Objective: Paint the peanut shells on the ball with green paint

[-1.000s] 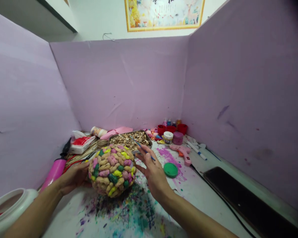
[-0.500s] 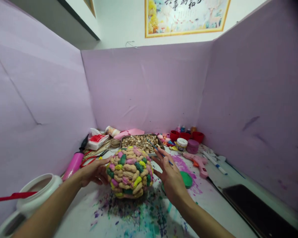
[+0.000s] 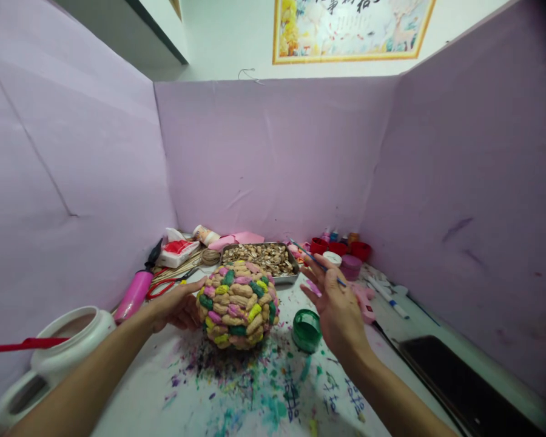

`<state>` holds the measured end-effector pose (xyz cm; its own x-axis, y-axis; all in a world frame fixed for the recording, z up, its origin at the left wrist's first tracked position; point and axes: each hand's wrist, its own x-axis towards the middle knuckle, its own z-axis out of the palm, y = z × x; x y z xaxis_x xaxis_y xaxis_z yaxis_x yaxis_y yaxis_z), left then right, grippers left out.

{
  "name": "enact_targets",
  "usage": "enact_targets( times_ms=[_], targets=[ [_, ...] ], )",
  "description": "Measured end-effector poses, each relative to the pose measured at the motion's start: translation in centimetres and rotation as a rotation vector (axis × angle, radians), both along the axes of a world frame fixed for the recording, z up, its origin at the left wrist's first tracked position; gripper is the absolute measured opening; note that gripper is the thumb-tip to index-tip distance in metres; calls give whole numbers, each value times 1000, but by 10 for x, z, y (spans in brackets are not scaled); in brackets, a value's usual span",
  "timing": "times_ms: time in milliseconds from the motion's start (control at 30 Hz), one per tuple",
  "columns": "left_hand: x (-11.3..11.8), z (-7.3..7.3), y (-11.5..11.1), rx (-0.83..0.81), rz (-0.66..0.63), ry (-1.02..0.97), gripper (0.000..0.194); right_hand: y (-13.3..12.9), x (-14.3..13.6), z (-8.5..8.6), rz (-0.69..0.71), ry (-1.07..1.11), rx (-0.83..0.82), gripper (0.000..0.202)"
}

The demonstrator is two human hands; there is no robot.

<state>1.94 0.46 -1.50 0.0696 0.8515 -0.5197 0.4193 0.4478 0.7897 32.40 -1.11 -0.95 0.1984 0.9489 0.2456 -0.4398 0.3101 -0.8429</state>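
Little readable writing

Large dark brush characters run along the top of the framed picture [image 3: 352, 27] on the wall, far above and beyond both hands, but the frame edge cuts them off, so they cannot be read. Blue handwritten marks on the paint-spattered table [image 3: 346, 397], just below the right hand [image 3: 341, 306], are too smeared to read.

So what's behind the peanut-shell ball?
Behind the peanut-shell ball sits a metal tray of peanut shells; the ball hides its near left edge. Scissors lie at left.
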Motion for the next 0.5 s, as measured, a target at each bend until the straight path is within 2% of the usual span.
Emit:
enact_targets(
  times_ms=[200,500],
  targets=[
    [-8,0,3,-74,27,-144,69,-1,-15,-15,149,32,-157,51],
    [-13,-1,7,-97,41,-218,58,0,-18,-19,228,132,-149,51]
  ],
)
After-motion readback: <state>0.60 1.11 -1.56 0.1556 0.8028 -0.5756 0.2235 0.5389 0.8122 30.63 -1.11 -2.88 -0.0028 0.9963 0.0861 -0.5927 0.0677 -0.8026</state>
